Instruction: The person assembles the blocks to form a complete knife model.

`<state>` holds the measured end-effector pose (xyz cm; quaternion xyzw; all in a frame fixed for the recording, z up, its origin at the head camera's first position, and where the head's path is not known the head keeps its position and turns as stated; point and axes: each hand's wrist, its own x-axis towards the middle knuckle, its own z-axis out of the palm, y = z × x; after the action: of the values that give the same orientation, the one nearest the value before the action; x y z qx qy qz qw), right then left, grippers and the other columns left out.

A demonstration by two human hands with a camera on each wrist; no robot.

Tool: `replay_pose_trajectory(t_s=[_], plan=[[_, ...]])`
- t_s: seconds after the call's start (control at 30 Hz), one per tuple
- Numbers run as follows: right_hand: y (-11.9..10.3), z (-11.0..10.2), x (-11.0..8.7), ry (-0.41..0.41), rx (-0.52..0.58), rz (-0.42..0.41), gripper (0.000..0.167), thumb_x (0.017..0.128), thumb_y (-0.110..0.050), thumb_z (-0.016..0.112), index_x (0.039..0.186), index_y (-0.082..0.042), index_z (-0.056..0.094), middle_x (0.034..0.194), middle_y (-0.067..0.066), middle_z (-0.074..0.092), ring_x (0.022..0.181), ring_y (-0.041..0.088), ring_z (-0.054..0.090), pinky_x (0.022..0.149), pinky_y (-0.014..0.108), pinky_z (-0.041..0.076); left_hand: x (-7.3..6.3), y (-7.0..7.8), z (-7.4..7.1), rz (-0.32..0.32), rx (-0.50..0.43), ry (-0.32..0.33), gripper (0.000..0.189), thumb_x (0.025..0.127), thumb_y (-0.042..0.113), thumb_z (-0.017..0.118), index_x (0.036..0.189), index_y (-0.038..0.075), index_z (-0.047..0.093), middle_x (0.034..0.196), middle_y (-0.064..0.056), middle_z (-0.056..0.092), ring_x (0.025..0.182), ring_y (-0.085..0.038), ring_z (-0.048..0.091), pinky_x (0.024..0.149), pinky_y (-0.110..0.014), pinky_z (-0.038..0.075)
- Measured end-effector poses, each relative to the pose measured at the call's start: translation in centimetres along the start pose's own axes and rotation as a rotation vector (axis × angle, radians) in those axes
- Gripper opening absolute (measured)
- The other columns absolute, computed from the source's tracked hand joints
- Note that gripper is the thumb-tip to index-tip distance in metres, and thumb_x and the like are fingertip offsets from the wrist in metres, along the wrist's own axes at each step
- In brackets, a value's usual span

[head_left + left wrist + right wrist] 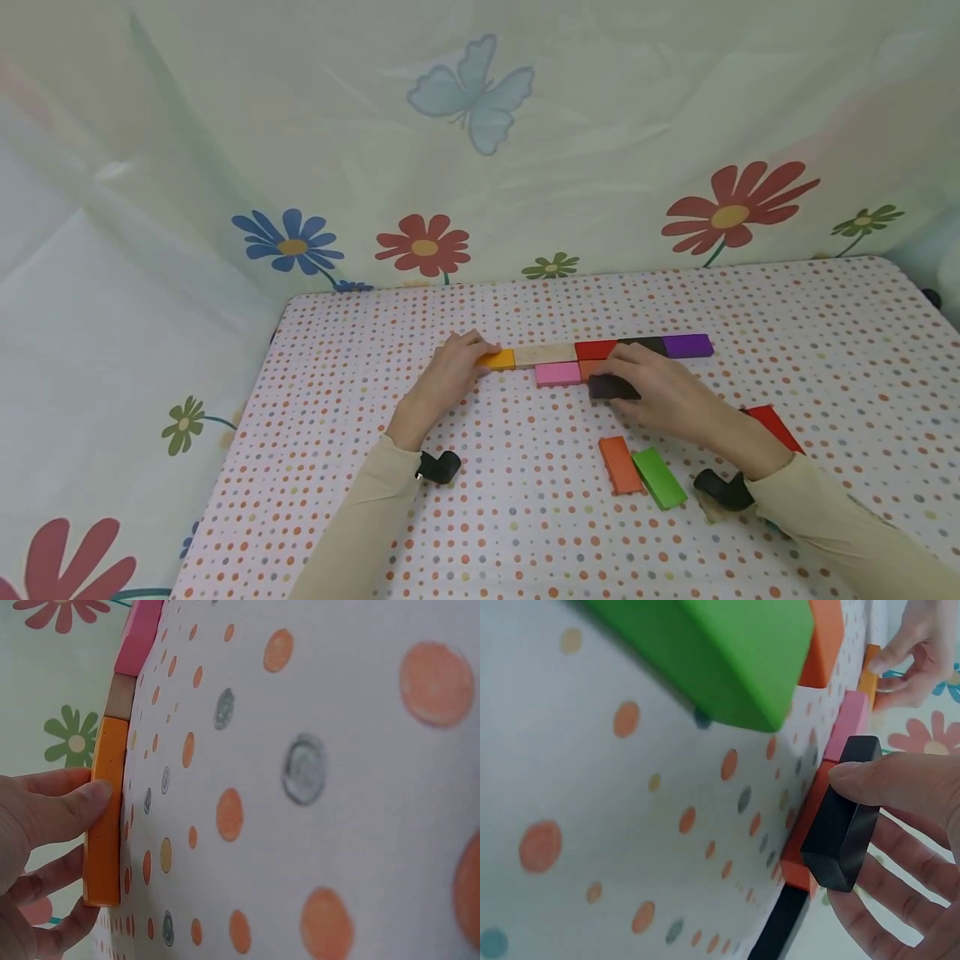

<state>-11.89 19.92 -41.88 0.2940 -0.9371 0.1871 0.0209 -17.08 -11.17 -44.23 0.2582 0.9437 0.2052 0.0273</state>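
Note:
In the head view my left hand (447,372) pinches an orange-yellow block (498,359) at the left end of a row. A natural wood block (545,355), a red block (597,349), a black block (651,343) and a purple block (688,346) continue that row. Along its near side lie a pink block (558,374) and an orange-red block (589,367), the latter partly hidden by my right hand (663,392). That hand holds another black block (844,814) between thumb and fingers, tilted close over the orange-red block in the right wrist view.
An orange block (621,465) and a green block (659,478) lie loose on the dotted tablecloth (517,500). Beside my right forearm is a red block (776,429), partly covered. Behind the table hangs a flowered curtain (600,150).

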Motion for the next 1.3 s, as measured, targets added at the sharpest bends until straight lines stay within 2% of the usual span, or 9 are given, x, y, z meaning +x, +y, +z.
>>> replay_pose_trajectory(t_s=[0.2,0.37,0.47,0.6,0.7,1.03,1.17,1.27,1.3], plan=[[0.4,0.7,0.1,-0.004,-0.047,-0.029,0.043,0.076,-0.003,0.091,0.116,-0.001,0.075,0.103,0.007,0.065,0.087,0.020,0.059,0.074,0.039,0.059,0.1,0.1,0.0,0.037,0.015,0.014,0.034,0.099,0.008,0.073,0.133,0.005,0.071,0.121,-0.008,0.067,0.114,-0.027,0.063,0.118,-0.055,0.038],[0.6,1.0,0.1,0.014,-0.079,-0.057,0.044,0.074,-0.003,0.092,0.115,0.000,0.074,0.103,0.009,0.065,0.087,0.021,0.060,0.072,0.039,0.059,0.1,0.2,-0.1,0.037,0.017,0.021,0.034,0.099,0.008,0.073,0.133,0.005,0.071,0.120,-0.007,0.067,0.110,-0.026,0.062,0.099,-0.051,0.054],[0.6,1.2,0.1,0.025,-0.086,-0.076,0.044,0.074,-0.002,0.092,0.114,0.000,0.074,0.103,0.009,0.064,0.086,0.020,0.059,0.071,0.037,0.058,0.1,0.1,-0.1,0.031,0.019,0.022,0.034,0.099,0.008,0.073,0.132,0.006,0.071,0.120,-0.007,0.067,0.110,-0.026,0.062,0.100,-0.051,0.053],[0.5,1.3,0.2,0.034,-0.104,-0.102,0.043,0.074,-0.003,0.093,0.112,-0.001,0.075,0.103,0.009,0.064,0.087,0.020,0.059,0.070,0.036,0.059,0.1,0.0,-0.1,0.023,0.007,0.017,0.034,0.098,0.007,0.073,0.133,0.005,0.071,0.120,-0.008,0.067,0.115,-0.028,0.063,0.115,-0.056,0.042],[0.4,1.4,0.3,0.038,-0.118,-0.123,0.042,0.074,-0.003,0.093,0.112,-0.001,0.075,0.103,0.010,0.065,0.088,0.021,0.060,0.072,0.038,0.059,0.1,0.0,0.0,0.015,-0.002,0.013,0.035,0.098,0.007,0.073,0.133,0.005,0.071,0.120,-0.008,0.067,0.116,-0.028,0.062,0.118,-0.057,0.037],[0.6,1.7,0.2,0.056,-0.125,-0.179,0.040,0.073,0.003,0.089,0.111,0.002,0.075,0.104,0.011,0.065,0.091,0.023,0.061,0.074,0.039,0.060,-0.1,-0.1,0.0,0.004,-0.012,0.004,0.035,0.099,0.007,0.072,0.134,0.005,0.070,0.121,-0.008,0.067,0.118,-0.029,0.062,0.114,-0.059,0.042],[0.6,1.7,0.2,0.060,-0.122,-0.171,0.041,0.073,0.003,0.090,0.111,0.003,0.076,0.105,0.012,0.065,0.093,0.024,0.063,0.076,0.039,0.061,0.0,-0.1,0.0,0.006,-0.006,0.008,0.035,0.099,0.008,0.073,0.133,0.006,0.071,0.121,-0.007,0.067,0.113,-0.028,0.062,0.101,-0.054,0.052],[0.5,1.6,0.1,0.061,-0.115,-0.170,0.040,0.073,0.003,0.091,0.110,0.002,0.076,0.106,0.011,0.065,0.093,0.024,0.063,0.076,0.039,0.061,0.0,-0.1,0.0,0.003,-0.002,0.007,0.035,0.099,0.008,0.073,0.133,0.006,0.071,0.121,-0.007,0.067,0.110,-0.028,0.061,0.093,-0.050,0.055],[0.5,1.5,0.1,0.060,-0.113,-0.171,0.040,0.072,0.003,0.091,0.110,0.001,0.076,0.105,0.011,0.065,0.093,0.024,0.063,0.075,0.039,0.061,0.0,-0.1,0.0,0.001,-0.002,0.005,0.035,0.099,0.008,0.073,0.133,0.006,0.071,0.121,-0.007,0.067,0.111,-0.028,0.061,0.095,-0.050,0.055]])
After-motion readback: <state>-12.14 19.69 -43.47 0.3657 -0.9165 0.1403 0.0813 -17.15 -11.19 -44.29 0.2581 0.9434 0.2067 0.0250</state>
